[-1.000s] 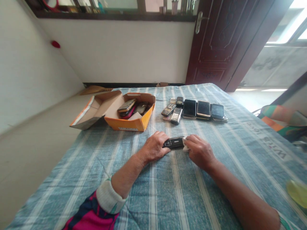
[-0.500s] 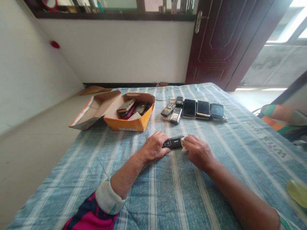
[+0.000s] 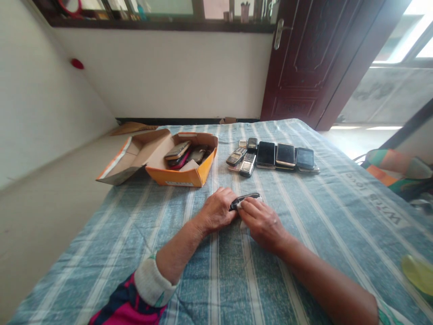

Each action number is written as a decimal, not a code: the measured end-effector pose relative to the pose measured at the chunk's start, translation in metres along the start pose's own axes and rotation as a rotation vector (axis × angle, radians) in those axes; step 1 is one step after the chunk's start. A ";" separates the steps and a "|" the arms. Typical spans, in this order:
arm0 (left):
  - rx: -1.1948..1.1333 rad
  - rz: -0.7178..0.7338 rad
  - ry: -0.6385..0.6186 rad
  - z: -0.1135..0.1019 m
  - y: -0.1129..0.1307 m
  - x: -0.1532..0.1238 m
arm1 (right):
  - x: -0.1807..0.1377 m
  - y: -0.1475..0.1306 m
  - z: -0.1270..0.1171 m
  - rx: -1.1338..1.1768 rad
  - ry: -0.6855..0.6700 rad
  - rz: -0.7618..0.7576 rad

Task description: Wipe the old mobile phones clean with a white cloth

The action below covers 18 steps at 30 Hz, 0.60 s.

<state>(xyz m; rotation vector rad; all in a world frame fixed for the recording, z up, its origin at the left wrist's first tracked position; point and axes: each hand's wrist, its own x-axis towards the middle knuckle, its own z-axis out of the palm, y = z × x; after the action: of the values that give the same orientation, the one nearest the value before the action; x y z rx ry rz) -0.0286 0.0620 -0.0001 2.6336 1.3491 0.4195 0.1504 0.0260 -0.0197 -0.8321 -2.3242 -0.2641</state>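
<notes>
A dark mobile phone point(image 3: 251, 197) lies low over the striped cloth, its left end in the closed fingers of my left hand point(image 3: 219, 209). My right hand point(image 3: 265, 221) pinches a white tissue point(image 3: 242, 224) and presses it on the phone near my left fingers. Part of the phone is hidden under the right fingers. Beyond my hands several older keypad phones point(image 3: 248, 165) lie in a cluster. Beside them, touch-screen phones point(image 3: 266, 153) are laid out in a row.
An open orange cardboard box point(image 3: 174, 177) with several phones inside stands at the left, its lid folded outward. Striped blue cloth point(image 3: 189, 280) covers the surface. A yellow-green object point(image 3: 417, 273) lies at the right edge. A dark red door point(image 3: 304, 67) is behind.
My right hand has slid left along the phone with the tissue, from its far right end towards my left hand. My left hand keeps its hold.
</notes>
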 end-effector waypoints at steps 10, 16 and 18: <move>0.027 -0.020 0.016 0.000 0.008 0.000 | -0.006 0.027 0.000 -0.137 -0.026 0.182; 0.034 -0.048 0.013 0.001 0.010 0.000 | -0.001 0.001 0.005 -0.015 -0.023 0.015; 0.029 -0.040 0.008 0.000 0.009 0.000 | -0.001 0.004 0.006 -0.030 -0.036 0.028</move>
<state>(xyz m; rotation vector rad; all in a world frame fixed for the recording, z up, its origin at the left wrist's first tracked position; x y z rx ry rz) -0.0213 0.0566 0.0023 2.6261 1.4180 0.4088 0.1503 0.0311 -0.0249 -0.8899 -2.3453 -0.2747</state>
